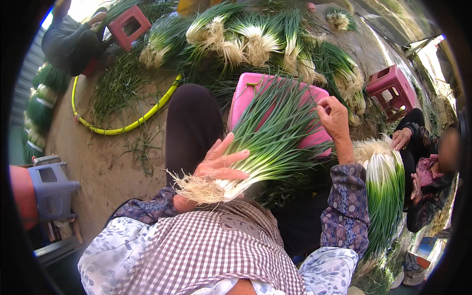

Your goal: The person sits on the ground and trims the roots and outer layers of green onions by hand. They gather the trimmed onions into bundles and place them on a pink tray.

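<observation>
A bunch of green onions (273, 129) with white stems and pale roots slants over a pink plastic stool (245, 96), its leaves spread across the seat. My left hand (221, 162) holds the bunch near its root end, the fingers spread over the white stems. At the leaf tips on the right is my right hand (333, 116), thumb and fingertips pinched together; whether a leaf is between them is too small to tell.
Several bunches of green onions (254, 40) lie beyond the stool. A yellow hose (129, 127) curves over the ground at left, near loose trimmed leaves (118, 81). A co-worker's hand (402, 138) touches a large bundle (383, 184) at right; another person (73, 44) sits at upper left.
</observation>
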Demonstrator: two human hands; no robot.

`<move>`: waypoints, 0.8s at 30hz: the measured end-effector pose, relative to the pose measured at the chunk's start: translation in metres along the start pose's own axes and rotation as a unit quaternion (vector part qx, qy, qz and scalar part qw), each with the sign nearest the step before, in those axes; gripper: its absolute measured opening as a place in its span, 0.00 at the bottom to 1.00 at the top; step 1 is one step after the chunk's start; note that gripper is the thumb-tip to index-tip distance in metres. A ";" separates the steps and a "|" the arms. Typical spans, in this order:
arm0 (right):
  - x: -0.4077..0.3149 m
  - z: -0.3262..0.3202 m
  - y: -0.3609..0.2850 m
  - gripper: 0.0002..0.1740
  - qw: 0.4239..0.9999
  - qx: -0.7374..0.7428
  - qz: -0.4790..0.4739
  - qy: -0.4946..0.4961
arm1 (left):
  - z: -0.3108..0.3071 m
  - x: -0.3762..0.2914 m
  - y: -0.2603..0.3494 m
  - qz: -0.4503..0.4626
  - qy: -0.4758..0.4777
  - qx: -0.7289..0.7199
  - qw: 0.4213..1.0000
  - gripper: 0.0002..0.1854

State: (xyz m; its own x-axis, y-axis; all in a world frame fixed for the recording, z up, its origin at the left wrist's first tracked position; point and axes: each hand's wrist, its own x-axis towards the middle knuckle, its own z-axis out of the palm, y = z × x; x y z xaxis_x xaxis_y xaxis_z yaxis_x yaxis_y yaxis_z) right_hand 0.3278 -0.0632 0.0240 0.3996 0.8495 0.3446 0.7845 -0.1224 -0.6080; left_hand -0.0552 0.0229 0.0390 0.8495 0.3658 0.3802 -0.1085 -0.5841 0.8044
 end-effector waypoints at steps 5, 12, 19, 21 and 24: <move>-0.047 -0.035 0.016 0.04 0.957 0.057 0.248 0.139 | -0.014 0.024 0.019 0.051 0.004 -0.005 0.999 0.18; -0.120 -0.077 -0.049 0.12 0.906 0.234 0.234 0.265 | -0.028 0.098 0.039 0.057 0.111 -0.330 0.936 0.25; -0.152 -0.061 -0.089 0.05 0.879 0.216 0.192 0.380 | -0.058 0.168 0.071 0.059 0.222 -0.579 0.782 0.24; -0.161 -0.055 -0.087 0.07 0.876 0.217 0.210 0.376 | -0.066 0.165 0.061 0.018 0.257 -0.582 0.771 0.25; -0.179 -0.042 -0.085 0.06 0.865 0.234 0.277 0.347 | -0.075 0.151 0.024 -0.051 0.307 -0.589 0.746 0.26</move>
State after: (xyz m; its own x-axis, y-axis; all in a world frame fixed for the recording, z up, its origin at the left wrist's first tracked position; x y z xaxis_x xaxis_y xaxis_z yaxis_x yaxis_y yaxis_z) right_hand 0.2101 -0.2265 0.0441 0.9686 0.1939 0.1558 0.1687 -0.0519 -0.9843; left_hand 0.0320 0.1182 0.1500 0.5264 0.8393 0.1362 -0.7450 0.3781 0.5495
